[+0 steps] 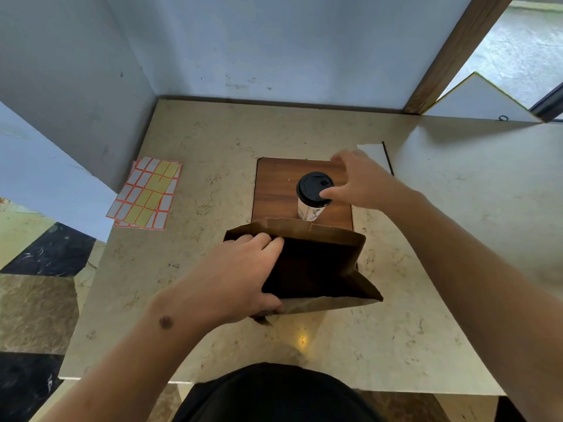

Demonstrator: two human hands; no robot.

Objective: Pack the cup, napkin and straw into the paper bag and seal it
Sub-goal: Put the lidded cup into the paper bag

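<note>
A brown paper bag stands with its mouth wide in the middle of the table. My left hand grips the bag's left rim, fingers inside and thumb outside. Behind the bag a white paper cup with a black lid stands upright on a wooden block. My right hand hovers at the cup's right side with spread fingers, the thumb touching the lid's edge. A white napkin lies beyond that hand, a thin black straw along its right edge.
Sheets of orange-edged labels lie at the left on the beige stone table. Pale blue partition walls close off the back and the left. A wooden post rises at the back right.
</note>
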